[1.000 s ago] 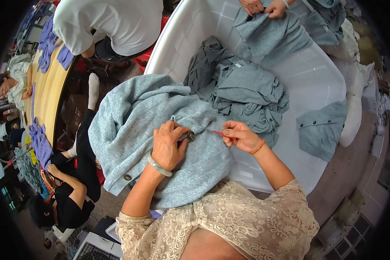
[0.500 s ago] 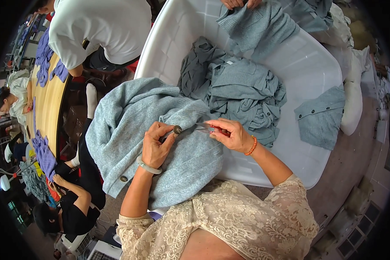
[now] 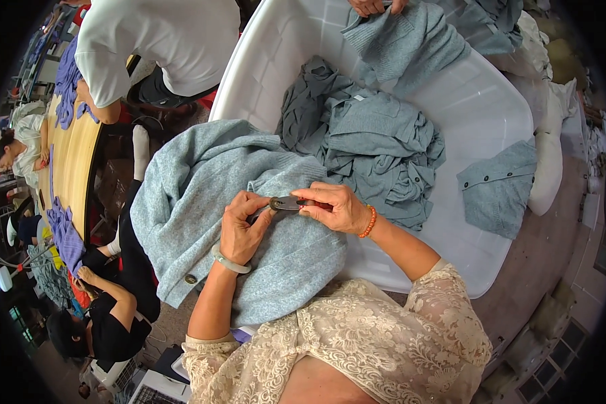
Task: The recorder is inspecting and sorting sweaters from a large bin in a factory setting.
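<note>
A pale blue-grey knitted cardigan (image 3: 188,175) is bunched over the near left side of a white tub. My left hand (image 3: 244,221), closed, pinches the cardigan's edge at a dark button (image 3: 275,204). A small pair of thread snips (image 3: 291,203) is in my closed right hand (image 3: 333,207); its grip is mostly covered by my fingers. The blades lie against the button, pointing left, though I cannot tell whether they are on a thread. Another brown button (image 3: 190,279) shows lower on the cardigan.
In the white tub (image 3: 498,101) lie several grey-green knitted garments (image 3: 384,135), and a buttoned one (image 3: 498,188) hangs over its right rim. Another person's hands (image 3: 377,7) hold a garment at the far rim. People sit around a wooden table (image 3: 71,182) with purple garments at left.
My right hand has moved slightly left, bringing the snips' blades from beside the button onto it. The left hand keeps its pinch almost in place.
</note>
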{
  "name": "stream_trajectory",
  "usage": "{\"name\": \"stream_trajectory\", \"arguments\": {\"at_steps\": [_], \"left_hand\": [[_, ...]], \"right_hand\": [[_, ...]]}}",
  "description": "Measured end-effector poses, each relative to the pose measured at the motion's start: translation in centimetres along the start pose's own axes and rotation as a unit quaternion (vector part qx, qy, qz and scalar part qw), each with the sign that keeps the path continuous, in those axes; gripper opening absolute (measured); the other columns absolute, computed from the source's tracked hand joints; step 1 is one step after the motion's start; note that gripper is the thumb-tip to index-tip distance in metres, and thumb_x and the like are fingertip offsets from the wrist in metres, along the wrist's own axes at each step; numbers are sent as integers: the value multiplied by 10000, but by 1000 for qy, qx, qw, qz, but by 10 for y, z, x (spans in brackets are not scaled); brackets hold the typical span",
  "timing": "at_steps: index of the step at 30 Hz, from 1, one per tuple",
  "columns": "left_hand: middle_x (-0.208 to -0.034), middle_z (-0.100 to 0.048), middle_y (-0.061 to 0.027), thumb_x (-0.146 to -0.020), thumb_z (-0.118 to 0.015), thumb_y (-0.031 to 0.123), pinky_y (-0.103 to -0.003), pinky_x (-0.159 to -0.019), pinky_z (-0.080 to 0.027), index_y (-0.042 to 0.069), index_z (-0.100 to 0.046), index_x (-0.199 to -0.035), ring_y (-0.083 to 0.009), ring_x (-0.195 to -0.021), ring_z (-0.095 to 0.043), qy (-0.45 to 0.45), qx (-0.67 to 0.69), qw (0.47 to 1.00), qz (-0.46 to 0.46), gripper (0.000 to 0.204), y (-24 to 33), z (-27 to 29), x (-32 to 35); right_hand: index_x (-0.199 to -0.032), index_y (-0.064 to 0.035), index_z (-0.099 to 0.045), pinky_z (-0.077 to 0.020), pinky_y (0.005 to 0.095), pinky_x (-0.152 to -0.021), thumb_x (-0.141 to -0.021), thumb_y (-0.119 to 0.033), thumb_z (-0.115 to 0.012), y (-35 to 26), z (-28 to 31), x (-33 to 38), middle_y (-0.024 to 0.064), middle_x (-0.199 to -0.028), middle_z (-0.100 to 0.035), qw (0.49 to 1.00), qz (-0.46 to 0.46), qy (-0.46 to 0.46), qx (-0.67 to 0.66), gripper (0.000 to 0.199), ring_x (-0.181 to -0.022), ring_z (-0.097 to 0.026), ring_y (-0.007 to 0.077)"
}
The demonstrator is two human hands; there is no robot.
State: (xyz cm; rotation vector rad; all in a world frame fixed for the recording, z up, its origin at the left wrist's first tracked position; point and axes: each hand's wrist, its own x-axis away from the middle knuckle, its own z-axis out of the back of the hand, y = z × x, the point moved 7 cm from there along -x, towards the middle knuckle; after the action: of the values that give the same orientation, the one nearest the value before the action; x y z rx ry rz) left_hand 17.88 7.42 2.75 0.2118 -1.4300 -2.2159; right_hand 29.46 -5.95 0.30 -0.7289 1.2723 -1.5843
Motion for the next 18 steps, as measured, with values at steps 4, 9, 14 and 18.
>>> {"name": "stream_trajectory", "arguments": {"at_steps": [4,9,14,18], "left_hand": [[-772,-584,-69,-748,-683,61,-260,-577,-401,36,-683,-909,-157,-658,-525,0,-2,1000,-4,163,-1,1,1],[-766,-583,-69,-751,-682,59,-262,-579,-400,35,-682,-907,-159,-657,-524,0,3,1000,0,158,0,-1,-1],[-767,-586,-71,-754,-681,60,-269,-586,-406,35,-681,-907,-167,-662,-526,0,19,1000,8,156,1,-2,-6],[-777,-603,-93,-739,-672,58,-282,-622,-434,28,-680,-883,-196,-704,-566,14,-4,1000,8,148,-1,11,0]], "right_hand": [[-1082,-65,-636,-412,281,-489,-784,-128,-665,-1,-1,-2,56,-661,-541,1000,13,-18,-5,306,-524,-512,166],[-1078,-46,-633,-409,267,-498,-789,-103,-662,3,1,-2,56,-661,-542,999,20,0,-34,296,-533,-507,149],[-1120,-36,-611,-383,225,-520,-814,-91,-653,11,11,-3,34,-708,-531,996,-9,26,-83,314,-569,-465,108],[-1060,-28,-633,-415,261,-533,-811,-65,-628,-11,-1,-11,77,-697,-561,1000,13,-23,-7,252,-583,-523,157]]}}
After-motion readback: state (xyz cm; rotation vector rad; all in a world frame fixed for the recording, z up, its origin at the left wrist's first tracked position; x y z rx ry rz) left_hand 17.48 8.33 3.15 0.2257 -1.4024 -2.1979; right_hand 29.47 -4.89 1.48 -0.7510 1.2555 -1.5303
